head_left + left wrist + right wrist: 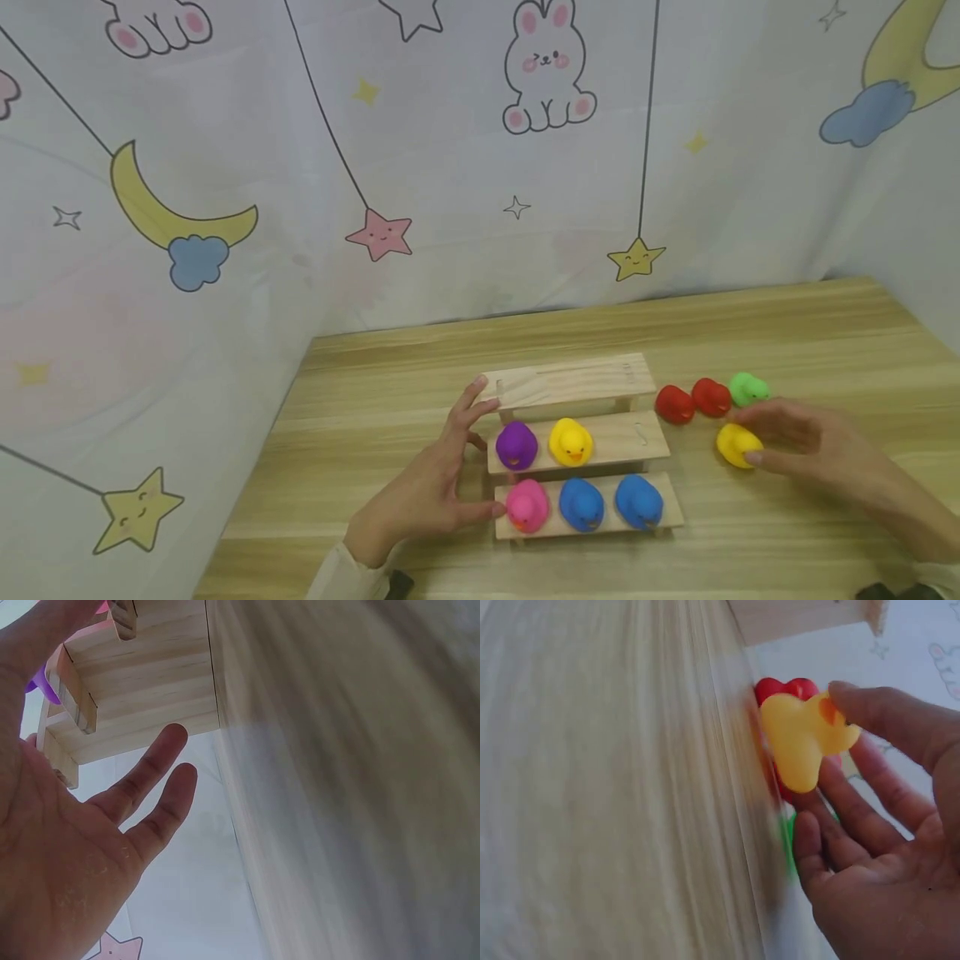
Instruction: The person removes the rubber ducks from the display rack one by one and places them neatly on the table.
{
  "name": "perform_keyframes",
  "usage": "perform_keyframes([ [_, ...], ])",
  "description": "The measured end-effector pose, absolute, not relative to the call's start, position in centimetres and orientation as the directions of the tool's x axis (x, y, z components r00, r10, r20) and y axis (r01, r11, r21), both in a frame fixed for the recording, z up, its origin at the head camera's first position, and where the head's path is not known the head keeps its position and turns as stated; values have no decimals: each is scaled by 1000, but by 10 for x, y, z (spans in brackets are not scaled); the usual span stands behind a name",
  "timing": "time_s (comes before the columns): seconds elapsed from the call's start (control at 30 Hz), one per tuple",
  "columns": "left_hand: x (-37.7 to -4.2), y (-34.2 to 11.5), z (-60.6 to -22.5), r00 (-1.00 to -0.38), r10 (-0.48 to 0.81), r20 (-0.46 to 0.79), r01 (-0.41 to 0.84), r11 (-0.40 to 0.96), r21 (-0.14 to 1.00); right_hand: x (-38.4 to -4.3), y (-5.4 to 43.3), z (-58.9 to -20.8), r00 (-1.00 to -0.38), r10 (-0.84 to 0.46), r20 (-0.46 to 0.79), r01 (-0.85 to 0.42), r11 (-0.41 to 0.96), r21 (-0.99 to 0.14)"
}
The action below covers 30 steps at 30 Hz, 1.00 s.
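My right hand (817, 442) pinches a yellow duck (735, 445) right of the rack (573, 382); my left hand (427, 487), fingers spread, touches the rack. I see five ducks (582, 503) on its lower two tiers; a green duck (789, 844) is mostly hidden at right wrist.

Head cam: soft, even, med-bright light, src unclear; backdrop (450, 158) a bit grey, rack (570, 382) w/ only faint shadows, detail mostly OK. L wrist: darker, left hand (79, 862) in shade vs. brighter backdrop; tabletop (360, 787) v. blurry, streaked, w/ pale sheen. R wrist: hazy, soft focus; yellow duck (793, 742) slightly fuzzy, tabletop grain smeared.
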State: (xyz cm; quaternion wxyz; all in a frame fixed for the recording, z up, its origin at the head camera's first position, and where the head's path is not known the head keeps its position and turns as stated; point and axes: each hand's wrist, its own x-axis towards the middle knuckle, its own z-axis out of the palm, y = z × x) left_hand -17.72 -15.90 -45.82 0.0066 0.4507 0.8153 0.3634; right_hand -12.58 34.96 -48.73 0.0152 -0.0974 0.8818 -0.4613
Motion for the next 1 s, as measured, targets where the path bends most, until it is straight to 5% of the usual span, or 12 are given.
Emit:
perform_keyframes([
  [1.0,-176,-158,-457,-593,739,320,726,319,609,-127,351,-475,-984,-158,78,-159,607,-779],
])
